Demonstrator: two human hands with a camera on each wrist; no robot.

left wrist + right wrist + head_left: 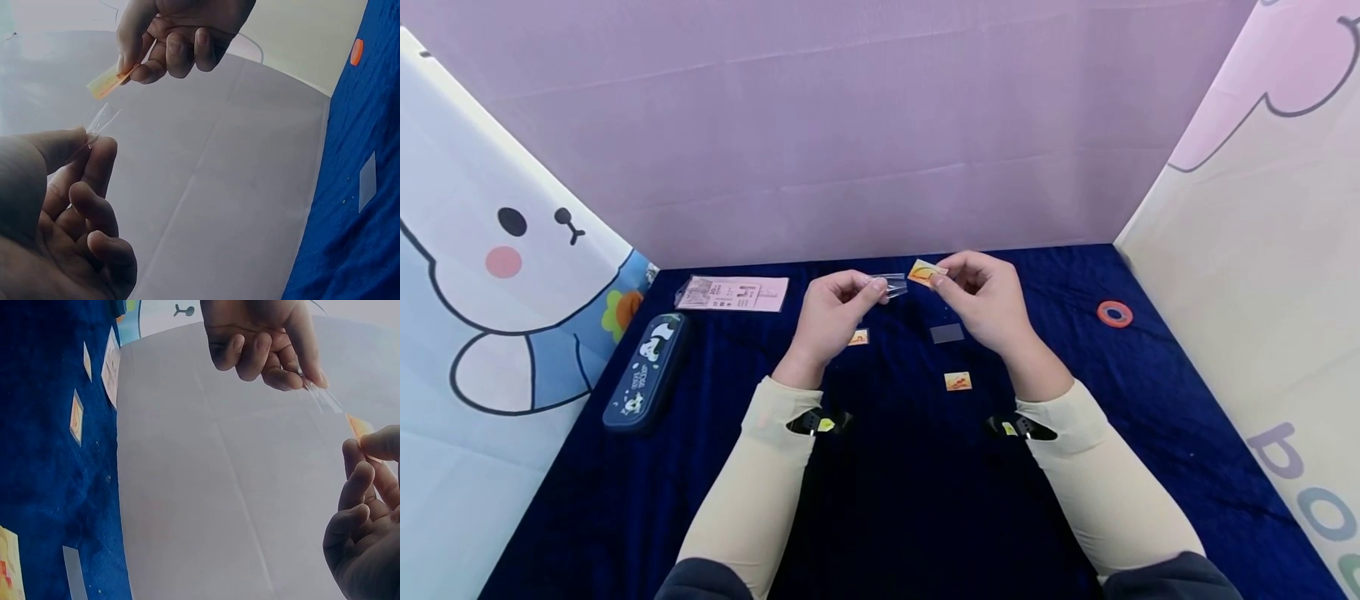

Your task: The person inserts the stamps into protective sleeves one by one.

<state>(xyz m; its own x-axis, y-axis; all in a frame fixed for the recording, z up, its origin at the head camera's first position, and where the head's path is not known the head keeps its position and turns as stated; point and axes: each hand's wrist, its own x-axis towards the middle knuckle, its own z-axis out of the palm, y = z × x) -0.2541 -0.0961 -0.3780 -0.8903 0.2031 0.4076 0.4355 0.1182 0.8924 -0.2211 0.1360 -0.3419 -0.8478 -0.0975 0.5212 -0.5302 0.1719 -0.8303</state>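
Between thumb and index finger, my left hand [831, 315] pinches a small clear plastic sleeve [895, 285]. In the left wrist view the sleeve's [99, 124] end stands slightly parted. My right hand [994, 300] pinches a small yellow-orange picture card [922, 271] by one edge. The card's free end points at the sleeve, close by but apart from it in the right wrist view, where the card [356, 426] is partly covered by the thumb. Both hands are raised above the dark blue cloth.
On the blue cloth [895, 467] lie another picture card [957, 382], a flat translucent sleeve [947, 333] and a bordered card [860, 337] beside the left wrist. A pink printed packet [737, 293] and a blue pencil case [646, 371] are at left; a red tape roll [1115, 314] is at right.
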